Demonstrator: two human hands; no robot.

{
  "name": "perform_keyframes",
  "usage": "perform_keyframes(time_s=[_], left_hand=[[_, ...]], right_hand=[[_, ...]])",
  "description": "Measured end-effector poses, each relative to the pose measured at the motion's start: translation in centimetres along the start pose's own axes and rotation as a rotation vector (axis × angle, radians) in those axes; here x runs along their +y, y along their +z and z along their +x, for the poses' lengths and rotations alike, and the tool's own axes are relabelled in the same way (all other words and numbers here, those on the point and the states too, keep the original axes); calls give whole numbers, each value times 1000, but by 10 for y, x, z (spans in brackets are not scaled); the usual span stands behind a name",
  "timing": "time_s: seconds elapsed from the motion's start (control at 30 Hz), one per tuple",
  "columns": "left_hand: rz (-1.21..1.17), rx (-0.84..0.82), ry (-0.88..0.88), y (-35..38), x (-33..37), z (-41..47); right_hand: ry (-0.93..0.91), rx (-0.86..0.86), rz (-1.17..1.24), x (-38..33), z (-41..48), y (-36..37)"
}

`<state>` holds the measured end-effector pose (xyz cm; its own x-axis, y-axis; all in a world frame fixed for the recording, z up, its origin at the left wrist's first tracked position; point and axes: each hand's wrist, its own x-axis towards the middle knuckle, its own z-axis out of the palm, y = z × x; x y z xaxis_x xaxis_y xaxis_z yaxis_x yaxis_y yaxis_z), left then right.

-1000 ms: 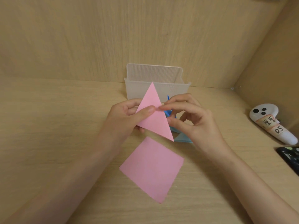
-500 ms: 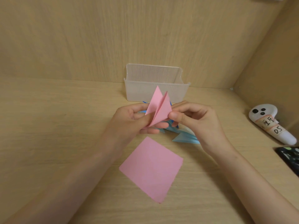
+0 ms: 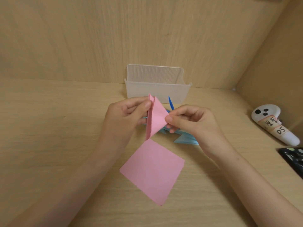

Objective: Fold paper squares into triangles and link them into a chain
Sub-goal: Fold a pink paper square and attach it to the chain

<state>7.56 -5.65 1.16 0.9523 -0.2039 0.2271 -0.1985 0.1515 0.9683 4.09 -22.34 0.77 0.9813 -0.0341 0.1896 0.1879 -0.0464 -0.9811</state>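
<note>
A pink folded triangle [image 3: 156, 117] is held up above the desk, bent over on itself with its layers spread at the top. My left hand [image 3: 126, 117] pinches its left edge near the top. My right hand [image 3: 195, 120] pinches its right corner between thumb and forefinger. Below them a flat pink paper square [image 3: 152, 171] lies on the wooden desk. Blue folded triangles [image 3: 185, 138] lie on the desk behind and under my hands, partly hidden, one blue tip [image 3: 170, 103] sticking up.
A translucent plastic box [image 3: 157, 89] stands at the back against the wooden wall. A white controller with a handwritten label [image 3: 275, 123] lies at the right by the side wall. A dark device [image 3: 293, 159] shows at the right edge.
The pink triangle was held flat and facing me; both hands have since bent it in half, and it now stands more upright with its layers apart. The square has not moved.
</note>
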Motion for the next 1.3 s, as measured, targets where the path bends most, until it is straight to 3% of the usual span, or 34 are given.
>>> perform_keyframes(time_s=[0.23, 1.3], left_hand=[[2, 0, 12, 4, -1, -4], [-20, 63, 13, 6, 2, -8]], right_hand=[[6, 16, 98, 2, 3, 1], [-27, 22, -34, -1, -2, 3]])
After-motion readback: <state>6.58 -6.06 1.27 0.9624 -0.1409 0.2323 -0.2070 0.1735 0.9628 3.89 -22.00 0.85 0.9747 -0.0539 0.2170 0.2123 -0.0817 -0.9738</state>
